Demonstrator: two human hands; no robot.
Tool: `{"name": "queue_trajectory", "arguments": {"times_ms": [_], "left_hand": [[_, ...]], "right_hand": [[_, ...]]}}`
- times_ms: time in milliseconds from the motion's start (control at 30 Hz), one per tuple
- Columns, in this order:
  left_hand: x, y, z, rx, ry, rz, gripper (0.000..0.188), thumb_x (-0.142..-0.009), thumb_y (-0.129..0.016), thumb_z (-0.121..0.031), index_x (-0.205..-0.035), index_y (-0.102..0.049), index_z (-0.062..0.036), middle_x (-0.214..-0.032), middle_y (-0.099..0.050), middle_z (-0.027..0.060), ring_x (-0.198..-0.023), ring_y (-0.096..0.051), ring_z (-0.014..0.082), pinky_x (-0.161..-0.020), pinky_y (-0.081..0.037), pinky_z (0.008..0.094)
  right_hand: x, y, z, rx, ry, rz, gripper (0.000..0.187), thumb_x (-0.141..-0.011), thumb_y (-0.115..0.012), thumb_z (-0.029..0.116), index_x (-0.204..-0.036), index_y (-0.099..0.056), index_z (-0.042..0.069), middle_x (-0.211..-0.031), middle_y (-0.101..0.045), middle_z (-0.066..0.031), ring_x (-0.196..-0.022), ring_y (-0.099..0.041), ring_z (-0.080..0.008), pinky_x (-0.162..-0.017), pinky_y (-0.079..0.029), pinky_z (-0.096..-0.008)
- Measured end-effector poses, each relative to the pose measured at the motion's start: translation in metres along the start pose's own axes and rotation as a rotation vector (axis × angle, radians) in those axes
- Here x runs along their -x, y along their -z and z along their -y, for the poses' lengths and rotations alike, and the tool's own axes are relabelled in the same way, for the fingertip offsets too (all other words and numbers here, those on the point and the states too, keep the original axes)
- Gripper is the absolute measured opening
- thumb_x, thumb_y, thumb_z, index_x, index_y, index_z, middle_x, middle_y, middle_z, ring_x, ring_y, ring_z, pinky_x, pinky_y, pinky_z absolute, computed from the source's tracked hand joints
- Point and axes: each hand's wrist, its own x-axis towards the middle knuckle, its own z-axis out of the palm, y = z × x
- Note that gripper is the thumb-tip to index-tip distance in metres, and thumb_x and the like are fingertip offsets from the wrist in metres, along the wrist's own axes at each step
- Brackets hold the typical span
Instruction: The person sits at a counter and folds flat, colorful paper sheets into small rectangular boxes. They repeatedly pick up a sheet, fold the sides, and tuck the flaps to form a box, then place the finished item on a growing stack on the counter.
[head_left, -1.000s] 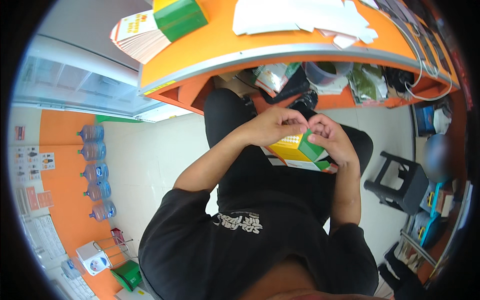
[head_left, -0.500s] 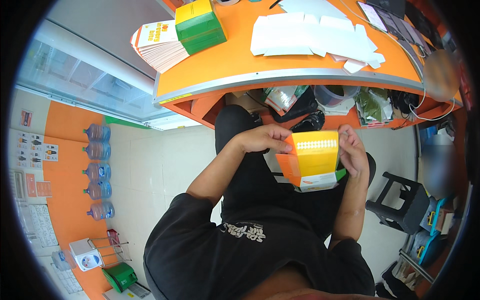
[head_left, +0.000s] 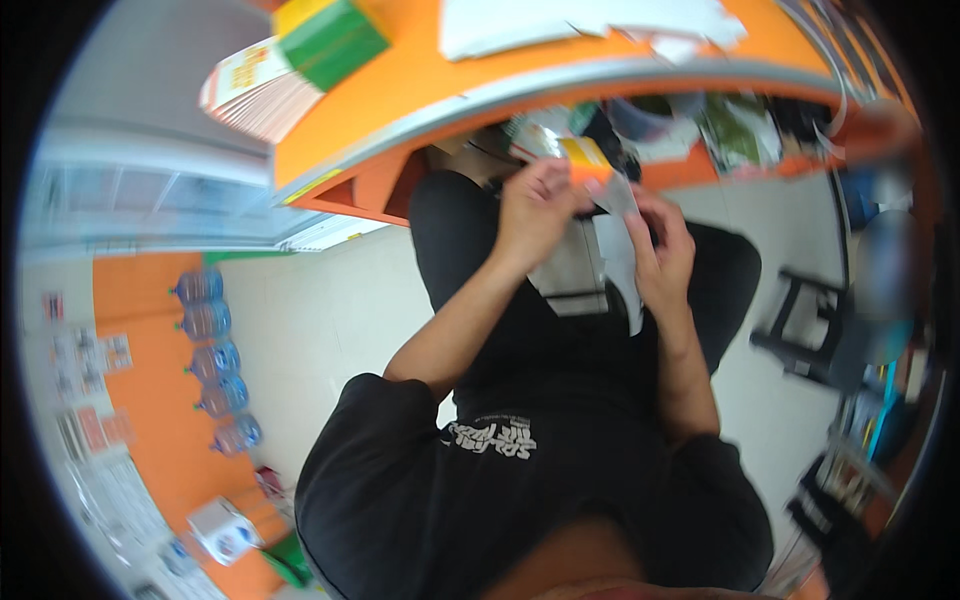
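I sit at an orange desk point(head_left: 420, 90) and hold a package over my lap. My left hand point(head_left: 535, 215) grips the top of the package point(head_left: 585, 160), whose upper end is orange and yellow. My right hand point(head_left: 660, 245) pinches the grey, silvery inner side of the opened wrapper point(head_left: 610, 265), which hangs down between both hands. The picture is blurred, so the package's exact shape is hard to tell.
A green and yellow box point(head_left: 330, 40) lies on a fanned stack of leaflets point(head_left: 250, 95) on the desk, with white papers point(head_left: 590, 25) further right. Bags and clutter point(head_left: 740, 130) fill the shelf under the desk. A black stool point(head_left: 810, 330) stands at my right. Water bottles point(head_left: 210, 360) line the orange wall.
The package showed its yellow and orange face half a second ago; now it is pulled open, raised toward the desk edge, and its grey inner side shows.
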Motion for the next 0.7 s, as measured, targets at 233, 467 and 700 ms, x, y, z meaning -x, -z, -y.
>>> {"name": "queue_trajectory", "arguments": {"times_ms": [233, 467, 700], "left_hand": [[0.022, 0.000, 0.017, -0.126, -0.180, -0.100, 0.029, -0.097, -0.073, -0.009, -0.120, -0.069, 0.0068, -0.110, -0.072, 0.0100, -0.097, -0.067, 0.0127, -0.088, -0.053, 0.0260], [0.022, -0.004, 0.017, -0.192, -0.224, -0.012, 0.028, -0.096, -0.073, -0.007, -0.119, -0.070, 0.0083, -0.112, -0.069, 0.0082, -0.094, -0.063, 0.0099, -0.084, -0.050, 0.0230], [0.022, -0.005, 0.011, -0.268, -0.195, 0.112, 0.025, -0.095, -0.073, -0.004, -0.117, -0.072, 0.0070, -0.106, -0.069, 0.0059, -0.092, -0.061, 0.0074, -0.080, -0.048, 0.0195]], "right_hand": [[-0.008, -0.002, 0.010, -0.272, -0.185, -0.026, 0.018, -0.099, -0.066, 0.008, -0.115, -0.065, 0.000, -0.112, -0.072, -0.0108, -0.103, -0.068, -0.0150, -0.092, -0.052, -0.0306], [-0.010, 0.002, 0.024, -0.090, -0.019, 0.086, 0.021, -0.099, -0.068, 0.010, -0.116, -0.065, -0.002, -0.128, -0.061, -0.0090, -0.108, -0.064, -0.0161, -0.096, -0.051, -0.0308], [-0.013, 0.005, 0.038, 0.063, 0.144, 0.015, 0.014, -0.093, -0.072, 0.006, -0.104, -0.072, -0.004, -0.118, -0.069, -0.0135, -0.106, -0.068, -0.0231, -0.093, -0.054, -0.0331]]}}
